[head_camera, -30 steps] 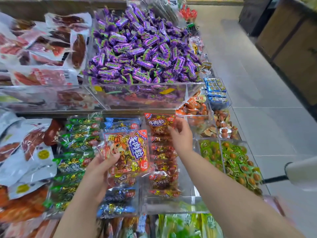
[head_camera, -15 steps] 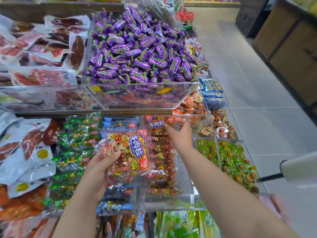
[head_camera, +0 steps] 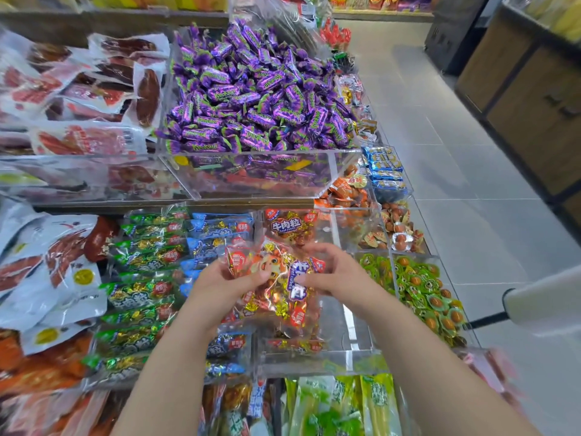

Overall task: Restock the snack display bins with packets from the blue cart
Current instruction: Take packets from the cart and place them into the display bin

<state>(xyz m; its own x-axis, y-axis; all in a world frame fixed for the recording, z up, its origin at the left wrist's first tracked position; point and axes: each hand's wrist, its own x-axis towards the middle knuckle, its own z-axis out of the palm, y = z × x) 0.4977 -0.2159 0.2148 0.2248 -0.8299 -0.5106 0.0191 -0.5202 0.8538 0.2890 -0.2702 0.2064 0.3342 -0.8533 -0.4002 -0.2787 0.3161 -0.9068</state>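
Both hands hold one orange beef-cube packet (head_camera: 276,287) above the clear display bin (head_camera: 355,350) that holds more orange packets (head_camera: 290,223). My left hand (head_camera: 224,283) grips the packet's left side. My right hand (head_camera: 334,272) grips its right edge, fingers curled over the printed label. The packet is crumpled between them. The blue cart is not in view.
Blue packets (head_camera: 220,229) and green packets (head_camera: 147,256) fill the bins to the left. A heap of purple candies (head_camera: 251,96) sits on the upper tier. Green cup snacks (head_camera: 421,287) lie to the right. The tiled aisle (head_camera: 456,171) runs along the right side.
My right hand left the back of the orange-packet bin and came back to grip the packet. My left hand moved the packet right, over that bin.
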